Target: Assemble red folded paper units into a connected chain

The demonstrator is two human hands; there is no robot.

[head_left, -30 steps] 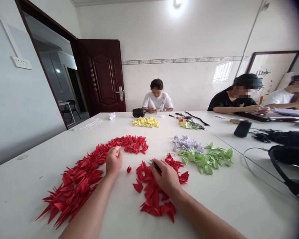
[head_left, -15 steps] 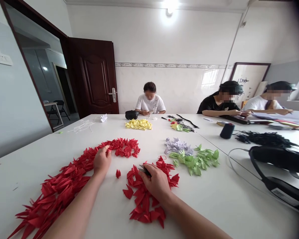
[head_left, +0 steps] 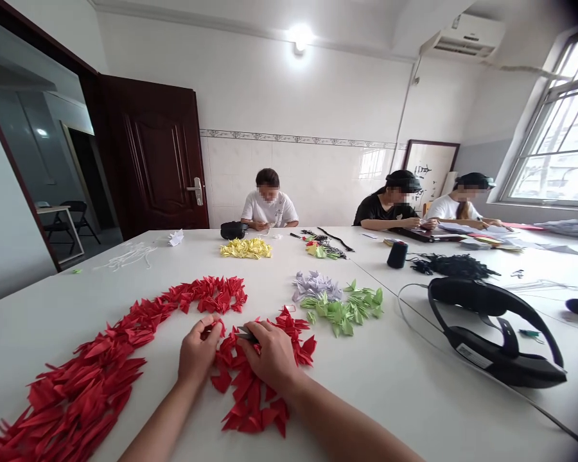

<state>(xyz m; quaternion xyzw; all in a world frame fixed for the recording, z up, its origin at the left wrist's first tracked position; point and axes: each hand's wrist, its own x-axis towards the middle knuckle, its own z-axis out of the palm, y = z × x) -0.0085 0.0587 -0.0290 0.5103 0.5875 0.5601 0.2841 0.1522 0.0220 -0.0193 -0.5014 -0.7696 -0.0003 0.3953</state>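
Note:
My left hand (head_left: 197, 350) is closed in a pinch on a red folded paper crane (head_left: 221, 327), partly hidden by the fingers. Close beside it, my right hand (head_left: 274, 356) is wrapped round small snips (head_left: 245, 333); their grey blades point left and the rest is mostly covered by my palm. Under and around that hand lies a loose pile of red paper cranes (head_left: 257, 410). A longer curved band of red cranes (head_left: 96, 372) stretches along the table to the left of my left hand.
Beyond my hands lie lilac cranes (head_left: 315, 285), green ones (head_left: 349, 311) and a yellow heap (head_left: 245, 248). A black headset (head_left: 491, 340) with a cable, a black thread spool (head_left: 397, 255) and black cords (head_left: 453, 265) are on the right. Several people sit across the table.
My left hand has come back from the long red band toward my right hand, now pinching a red crane. The view has turned right; the right hand still holds the snips.

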